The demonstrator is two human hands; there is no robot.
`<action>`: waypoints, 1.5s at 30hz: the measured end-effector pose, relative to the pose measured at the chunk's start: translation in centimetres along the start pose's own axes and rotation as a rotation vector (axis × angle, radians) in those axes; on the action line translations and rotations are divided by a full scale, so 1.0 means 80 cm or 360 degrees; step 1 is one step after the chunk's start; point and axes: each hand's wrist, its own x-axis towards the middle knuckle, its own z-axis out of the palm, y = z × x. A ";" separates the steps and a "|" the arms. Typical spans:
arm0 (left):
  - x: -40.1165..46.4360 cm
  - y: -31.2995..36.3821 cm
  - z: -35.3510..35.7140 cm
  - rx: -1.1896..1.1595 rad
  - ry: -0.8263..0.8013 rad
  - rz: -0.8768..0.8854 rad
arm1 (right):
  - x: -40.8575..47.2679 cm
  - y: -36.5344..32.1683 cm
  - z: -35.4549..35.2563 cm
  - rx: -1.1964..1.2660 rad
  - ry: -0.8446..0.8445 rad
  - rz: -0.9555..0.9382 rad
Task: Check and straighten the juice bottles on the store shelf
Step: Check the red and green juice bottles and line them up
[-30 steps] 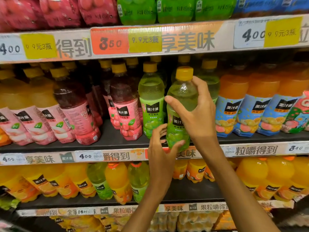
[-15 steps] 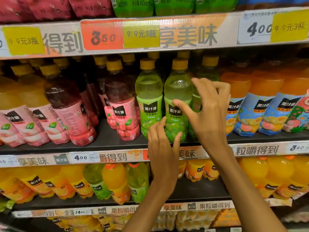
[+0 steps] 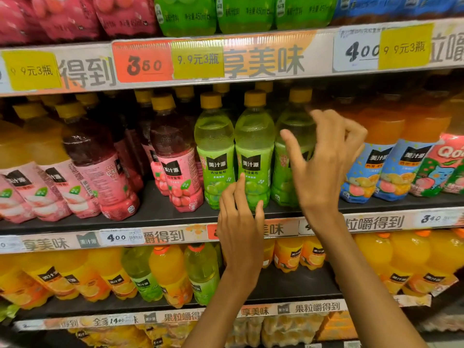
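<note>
Here left grip (image 3: 239, 217) fingers touch green bottle (image 3: 254, 156); right grip (image 3: 324, 156) seemingly released, blurred

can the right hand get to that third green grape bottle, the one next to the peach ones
Probably yes. The right hand hovers open and blurred just in front of that green grape bottle, nothing between them. The left hand is lower, fingers at the middle green bottle.

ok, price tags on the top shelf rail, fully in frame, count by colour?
Yellow tags: 3
Orange tag: 1
White tag: 1
Total: 5
</note>
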 end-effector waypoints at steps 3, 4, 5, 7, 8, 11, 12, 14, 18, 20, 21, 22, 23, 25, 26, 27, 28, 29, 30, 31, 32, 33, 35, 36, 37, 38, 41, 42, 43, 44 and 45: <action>-0.004 0.006 -0.002 -0.0046 0.0009 0.0040 | 0.008 0.011 -0.003 -0.0281 -0.0209 0.0031; -0.005 0.008 -0.002 -0.0060 0.0014 0.0046 | 0.008 0.014 -0.004 -0.0315 -0.0268 0.0013; -0.006 0.010 -0.002 -0.0082 0.0015 0.0052 | 0.007 0.015 -0.006 -0.0320 -0.0296 -0.0009; -0.008 0.015 -0.004 -0.0147 -0.0008 0.0072 | 0.007 0.016 -0.013 -0.0254 -0.0277 -0.0054; -0.009 0.017 -0.005 -0.0175 -0.0019 0.0084 | 0.007 0.017 -0.017 -0.0185 -0.0239 -0.0078; -0.013 0.021 -0.008 -0.0248 -0.0030 0.0129 | 0.000 0.017 -0.032 0.0149 -0.0117 -0.0163; -0.015 0.022 -0.009 -0.0298 -0.0055 0.0132 | -0.004 0.017 -0.037 0.0321 -0.0147 -0.0157; -0.020 0.024 -0.010 -0.0408 -0.0129 0.0106 | -0.015 0.017 -0.047 0.0697 -0.0357 -0.0065; -0.035 0.027 -0.011 -0.0486 -0.0246 -0.0028 | -0.028 0.013 -0.061 0.1127 -0.0941 -0.0005; -0.042 0.027 -0.014 -0.0523 -0.0322 -0.0087 | -0.032 0.006 -0.068 0.1168 -0.1006 -0.0023; -0.044 0.027 -0.017 -0.0568 -0.0374 -0.0108 | -0.035 0.003 -0.073 0.1213 -0.0980 0.0024; -0.046 0.027 -0.022 -0.0618 -0.0418 -0.0117 | -0.037 -0.001 -0.078 0.1279 -0.0944 0.0109; -0.048 0.027 -0.028 -0.0658 -0.0443 -0.0119 | -0.038 -0.005 -0.083 0.1366 -0.0906 0.0218; -0.050 0.031 -0.041 -0.0708 -0.0473 -0.0144 | -0.038 -0.012 -0.093 0.1606 -0.0852 0.0511; -0.052 0.034 -0.048 -0.0733 -0.0481 -0.0159 | -0.038 -0.013 -0.097 0.1755 -0.0834 0.0680; -0.055 0.036 -0.055 -0.0766 -0.0487 -0.0171 | -0.038 -0.014 -0.101 0.1898 -0.0843 0.0843; -0.059 0.038 -0.062 -0.0806 -0.0501 -0.0179 | -0.039 -0.015 -0.104 0.2008 -0.0880 0.0983; -0.062 0.040 -0.071 -0.0845 -0.0526 -0.0188 | -0.039 -0.014 -0.105 0.2076 -0.0931 0.1082; -0.065 0.040 -0.080 -0.0895 -0.0566 -0.0210 | -0.040 -0.013 -0.108 0.2126 -0.0987 0.1153; -0.068 0.039 -0.090 -0.0984 -0.0628 -0.0253 | -0.040 -0.011 -0.109 0.2176 -0.1047 0.1198; -0.070 0.038 -0.100 -0.1119 -0.0710 -0.0313 | -0.039 -0.009 -0.110 0.2240 -0.1118 0.1229; -0.072 0.035 -0.108 -0.1255 -0.0831 -0.0365 | -0.039 -0.009 -0.110 0.2308 -0.1190 0.1272; -0.078 0.031 -0.124 -0.1442 -0.1130 -0.0440 | -0.042 -0.015 -0.111 0.2477 -0.1334 0.1400; -0.081 0.027 -0.129 -0.1516 -0.1259 -0.0483 | -0.044 -0.019 -0.111 0.2582 -0.1367 0.1443; -0.085 0.025 -0.131 -0.1582 -0.1345 -0.0551 | -0.046 -0.024 -0.110 0.2647 -0.1352 0.1458; -0.088 0.024 -0.133 -0.1640 -0.1399 -0.0631 | -0.048 -0.027 -0.109 0.2658 -0.1305 0.1469; -0.093 0.025 -0.137 -0.1687 -0.1432 -0.0698 | -0.049 -0.033 -0.112 0.2465 -0.1150 0.1534; -0.093 0.026 -0.139 -0.1669 -0.1421 -0.0671 | -0.048 -0.032 -0.115 0.2407 -0.1131 0.1534; -0.093 0.028 -0.142 -0.1656 -0.1389 -0.0642 | -0.047 -0.030 -0.118 0.2326 -0.1116 0.1501; -0.091 0.031 -0.143 -0.1649 -0.1343 -0.0615 | -0.045 -0.029 -0.121 0.2217 -0.1111 0.1446; -0.091 0.034 -0.142 -0.1642 -0.1312 -0.0586 | -0.044 -0.026 -0.124 0.2114 -0.1114 0.1378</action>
